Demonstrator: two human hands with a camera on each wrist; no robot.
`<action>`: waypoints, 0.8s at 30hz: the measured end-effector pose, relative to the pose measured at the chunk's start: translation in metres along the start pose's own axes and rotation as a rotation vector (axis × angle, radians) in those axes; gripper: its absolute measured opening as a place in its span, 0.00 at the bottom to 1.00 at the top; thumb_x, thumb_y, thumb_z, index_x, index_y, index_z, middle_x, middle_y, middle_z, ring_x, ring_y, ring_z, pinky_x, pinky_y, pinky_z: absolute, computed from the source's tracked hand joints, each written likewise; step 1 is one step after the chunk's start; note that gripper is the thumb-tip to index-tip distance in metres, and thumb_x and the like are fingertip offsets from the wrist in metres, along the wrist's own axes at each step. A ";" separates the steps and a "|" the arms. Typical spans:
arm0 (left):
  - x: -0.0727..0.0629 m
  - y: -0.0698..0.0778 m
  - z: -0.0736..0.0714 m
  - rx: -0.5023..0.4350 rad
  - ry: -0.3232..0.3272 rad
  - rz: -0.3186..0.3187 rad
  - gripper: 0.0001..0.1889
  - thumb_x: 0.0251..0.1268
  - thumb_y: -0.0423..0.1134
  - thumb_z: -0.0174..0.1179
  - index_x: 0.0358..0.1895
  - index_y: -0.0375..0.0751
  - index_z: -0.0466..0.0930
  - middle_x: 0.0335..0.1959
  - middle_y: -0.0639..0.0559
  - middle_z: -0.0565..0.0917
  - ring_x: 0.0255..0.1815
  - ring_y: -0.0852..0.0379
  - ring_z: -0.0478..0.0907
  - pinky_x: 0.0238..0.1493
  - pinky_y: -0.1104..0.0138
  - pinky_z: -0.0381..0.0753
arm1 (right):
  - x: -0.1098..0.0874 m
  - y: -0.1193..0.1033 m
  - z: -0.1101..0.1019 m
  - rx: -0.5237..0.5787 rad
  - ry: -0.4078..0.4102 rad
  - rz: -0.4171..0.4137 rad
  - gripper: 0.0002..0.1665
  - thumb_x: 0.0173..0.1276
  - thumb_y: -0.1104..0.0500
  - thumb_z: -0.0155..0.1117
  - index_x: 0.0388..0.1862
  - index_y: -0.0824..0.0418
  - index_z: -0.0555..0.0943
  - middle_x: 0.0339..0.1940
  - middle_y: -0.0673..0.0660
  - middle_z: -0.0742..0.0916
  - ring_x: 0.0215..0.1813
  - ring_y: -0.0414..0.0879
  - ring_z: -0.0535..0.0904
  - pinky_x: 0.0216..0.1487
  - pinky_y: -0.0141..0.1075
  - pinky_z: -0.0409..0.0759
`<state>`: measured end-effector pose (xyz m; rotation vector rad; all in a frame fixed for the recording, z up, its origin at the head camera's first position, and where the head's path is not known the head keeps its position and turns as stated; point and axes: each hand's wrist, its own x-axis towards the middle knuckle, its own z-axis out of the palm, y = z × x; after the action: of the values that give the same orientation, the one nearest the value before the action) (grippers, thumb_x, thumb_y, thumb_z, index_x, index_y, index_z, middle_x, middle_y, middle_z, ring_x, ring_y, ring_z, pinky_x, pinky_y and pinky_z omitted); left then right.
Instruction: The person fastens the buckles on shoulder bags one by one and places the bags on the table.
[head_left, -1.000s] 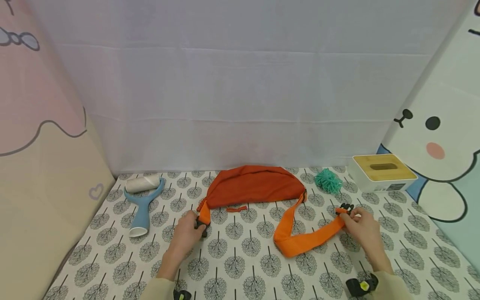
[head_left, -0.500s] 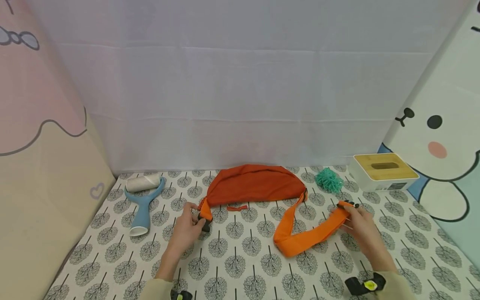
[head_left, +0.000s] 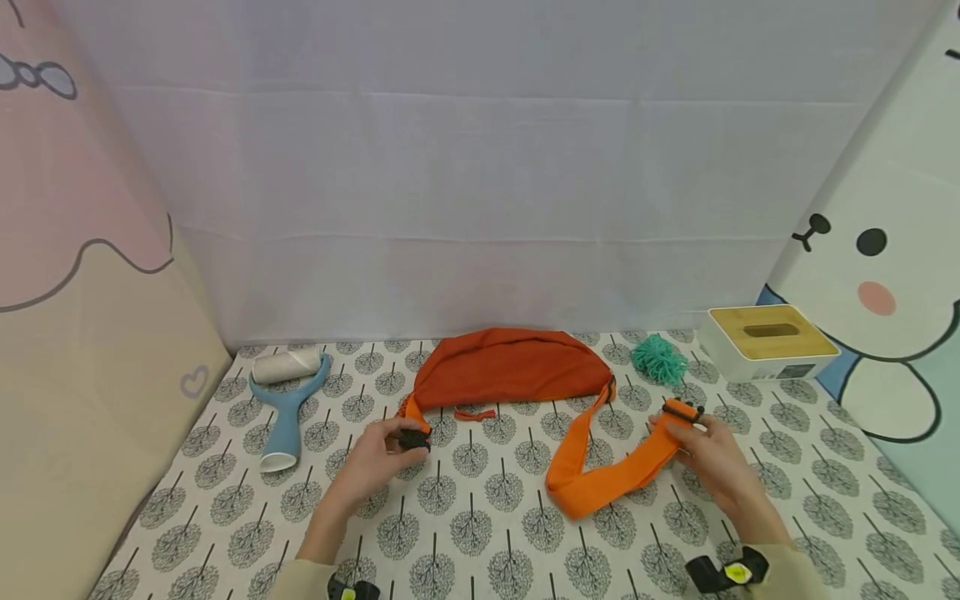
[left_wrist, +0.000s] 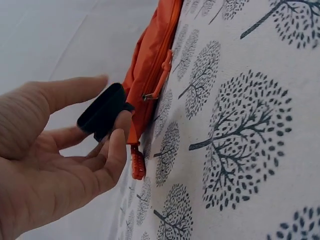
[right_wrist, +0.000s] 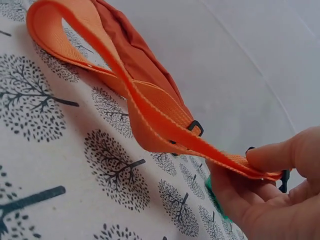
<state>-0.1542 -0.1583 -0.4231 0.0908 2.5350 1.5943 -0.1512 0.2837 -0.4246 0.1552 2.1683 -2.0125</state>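
Note:
A rust-orange waist bag (head_left: 517, 367) lies near the back of the table, its zip side facing me. At its left end my left hand (head_left: 375, 457) holds a black buckle socket (left_wrist: 102, 112) on a short orange tab, with its hollow mouth showing in the left wrist view. From the bag's right end a long orange strap (head_left: 600, 493) runs forward, bends, and rises to my right hand (head_left: 718, 458). That hand pinches the strap close to the black buckle piece (head_left: 681, 410) at its end. In the right wrist view the fingers partly hide this piece.
A blue-handled lint roller (head_left: 285, 417) lies at the left. Behind my right hand are a teal yarn pom-pom (head_left: 658, 360) and a white tissue box (head_left: 765, 346) with a wooden lid. A white cloth backdrop (head_left: 480, 208) stands behind the table.
My left hand has shifted slightly right and turned the buckle socket sideways. My right hand has moved a little left, and the strap's buckle end has turned upward in its fingers. The bag stays put.

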 end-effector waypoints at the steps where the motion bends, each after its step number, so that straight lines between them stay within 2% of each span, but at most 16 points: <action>1: 0.000 0.000 -0.001 -0.016 -0.018 0.001 0.20 0.56 0.27 0.68 0.54 0.33 0.79 0.40 0.43 0.81 0.34 0.53 0.74 0.33 0.65 0.74 | 0.000 0.000 0.000 0.012 -0.003 -0.014 0.39 0.79 0.59 0.50 0.74 0.76 0.42 0.52 0.47 0.85 0.51 0.30 0.81 0.53 0.26 0.79; 3: -0.001 0.001 -0.002 -0.028 -0.030 0.013 0.23 0.53 0.24 0.67 0.56 0.32 0.78 0.42 0.42 0.81 0.38 0.52 0.75 0.35 0.65 0.76 | -0.001 0.001 0.001 0.028 -0.008 -0.034 0.39 0.79 0.61 0.48 0.74 0.77 0.40 0.52 0.47 0.84 0.51 0.30 0.81 0.53 0.27 0.79; 5: -0.001 0.001 -0.002 -0.014 -0.010 0.025 0.23 0.53 0.21 0.65 0.56 0.33 0.79 0.43 0.41 0.82 0.38 0.53 0.76 0.36 0.66 0.77 | -0.001 0.002 0.001 0.038 -0.004 -0.039 0.39 0.79 0.61 0.48 0.75 0.77 0.40 0.53 0.46 0.84 0.51 0.29 0.80 0.53 0.26 0.79; 11: 0.001 0.002 -0.001 0.013 0.064 0.035 0.19 0.58 0.23 0.64 0.54 0.36 0.82 0.39 0.44 0.84 0.33 0.54 0.76 0.29 0.69 0.75 | 0.000 0.002 0.003 0.039 0.017 -0.027 0.39 0.80 0.57 0.47 0.76 0.74 0.43 0.52 0.41 0.83 0.50 0.27 0.80 0.52 0.26 0.79; 15: 0.003 0.000 -0.002 -0.057 0.039 0.032 0.16 0.62 0.27 0.63 0.54 0.38 0.82 0.38 0.44 0.81 0.36 0.50 0.81 0.33 0.65 0.79 | 0.000 0.000 0.005 0.025 0.025 -0.017 0.38 0.81 0.54 0.45 0.76 0.73 0.45 0.52 0.39 0.83 0.49 0.27 0.80 0.51 0.25 0.79; 19: 0.005 -0.004 -0.005 -0.126 -0.003 0.031 0.13 0.66 0.31 0.62 0.52 0.39 0.82 0.39 0.42 0.78 0.41 0.44 0.82 0.38 0.61 0.80 | 0.001 -0.002 0.006 0.030 0.029 -0.003 0.36 0.82 0.53 0.40 0.77 0.72 0.44 0.57 0.45 0.82 0.50 0.26 0.79 0.51 0.25 0.79; 24: 0.006 -0.008 -0.006 -0.146 -0.023 0.015 0.11 0.68 0.36 0.62 0.51 0.39 0.82 0.45 0.41 0.77 0.48 0.44 0.82 0.41 0.60 0.76 | 0.000 -0.006 0.010 0.036 0.017 -0.014 0.35 0.83 0.52 0.36 0.78 0.70 0.44 0.63 0.51 0.79 0.52 0.26 0.78 0.53 0.25 0.78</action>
<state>-0.1610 -0.1661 -0.4281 0.1107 2.3979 1.7668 -0.1522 0.2736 -0.4194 0.1635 2.1506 -2.0656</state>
